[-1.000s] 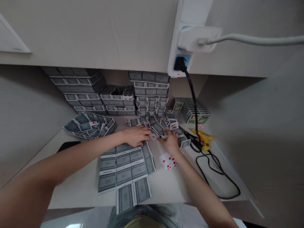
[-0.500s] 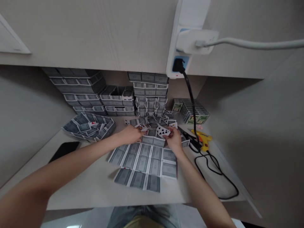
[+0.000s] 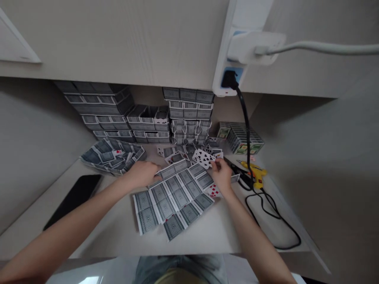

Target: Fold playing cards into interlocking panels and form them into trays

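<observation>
My left hand [image 3: 145,173] grips the upper left edge of a panel of joined playing cards [image 3: 174,193], grey backs facing up. The panel lies turned at a slant on the desk. Between the fingers of my right hand [image 3: 221,172] is a playing card [image 3: 203,157], its black club face showing, held above the panel's far right side. A red diamond card [image 3: 214,191] shows under the panel's right edge, below my right hand. Behind the panel lie loose and folded cards [image 3: 177,157], partly covered.
Stacked card-built boxes [image 3: 189,114] stand along the back wall. To the left are a card-built tray [image 3: 139,152] with loose cards and a black phone [image 3: 74,197]. A yellow glue gun [image 3: 257,173], black scissors [image 3: 244,179] and a cord lie right. A power strip [image 3: 220,79] hangs above.
The card panel has turned, its left side swinging toward me. My left hand has moved left to its edge. My right hand still holds a black-suited card, slightly further right.
</observation>
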A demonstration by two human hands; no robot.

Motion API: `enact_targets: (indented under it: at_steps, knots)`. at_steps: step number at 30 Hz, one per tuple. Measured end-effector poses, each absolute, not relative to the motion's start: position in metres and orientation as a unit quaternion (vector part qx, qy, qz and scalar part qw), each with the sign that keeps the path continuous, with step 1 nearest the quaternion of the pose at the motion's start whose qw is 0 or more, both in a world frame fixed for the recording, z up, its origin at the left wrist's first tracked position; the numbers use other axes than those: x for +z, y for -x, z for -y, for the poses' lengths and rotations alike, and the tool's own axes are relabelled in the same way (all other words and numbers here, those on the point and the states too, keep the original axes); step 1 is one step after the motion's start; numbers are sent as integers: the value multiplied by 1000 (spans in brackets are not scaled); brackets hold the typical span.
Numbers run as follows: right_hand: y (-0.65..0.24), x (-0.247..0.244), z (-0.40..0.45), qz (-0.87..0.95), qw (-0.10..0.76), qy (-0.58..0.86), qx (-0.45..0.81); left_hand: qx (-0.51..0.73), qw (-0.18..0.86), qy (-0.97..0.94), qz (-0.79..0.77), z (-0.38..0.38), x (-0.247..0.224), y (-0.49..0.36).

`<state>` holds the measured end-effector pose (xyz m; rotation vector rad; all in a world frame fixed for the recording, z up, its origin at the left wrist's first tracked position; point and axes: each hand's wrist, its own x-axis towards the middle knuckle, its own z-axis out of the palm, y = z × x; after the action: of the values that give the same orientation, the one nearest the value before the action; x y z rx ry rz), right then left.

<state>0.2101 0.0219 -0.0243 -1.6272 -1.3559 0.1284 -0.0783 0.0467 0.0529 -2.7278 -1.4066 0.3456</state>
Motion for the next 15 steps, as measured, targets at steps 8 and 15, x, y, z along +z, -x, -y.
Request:
enact_targets:
  at_steps: [8,15]
  knots:
    - [-204,-22,-22,550,530,642,66,-79,-18,879,470,-57,24,26]
    - [-194,-30,-21,569,498,603,253,-100,-18,874,475,-57,3,-2]
